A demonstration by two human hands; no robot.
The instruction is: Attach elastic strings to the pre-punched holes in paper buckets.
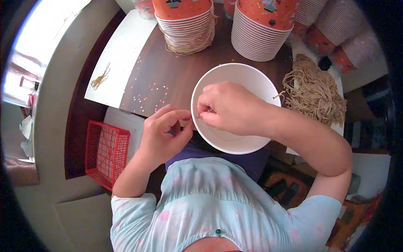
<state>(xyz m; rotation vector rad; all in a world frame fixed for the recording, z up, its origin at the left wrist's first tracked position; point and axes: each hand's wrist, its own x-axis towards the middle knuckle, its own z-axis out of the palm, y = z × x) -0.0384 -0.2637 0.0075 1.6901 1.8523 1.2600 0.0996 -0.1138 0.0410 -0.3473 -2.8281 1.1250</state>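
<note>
White bucket [252,77]: mouth up at the near edge of the table [168,67], apparently reaching a little past it. Left hand [166,130]: just outside the bucket's left rim, thumb and index drawn close; cannot tell whether pinching anything. Right hand [233,105]: inside the mouth near the left wall, fingers curled, thumb and index pressed together; contents of the pinch too hidden to tell. Short knotted cord [279,95] at the bucket's right rim. Cord pile [315,92] along the table's right edge; nested bucket stack [264,42] toward the far edge.

Handling, judged: bucket light, thin-walled, stiffer at the rim, easily dented; best held there. Cord soft, limp; best pinched near its tip.
</note>
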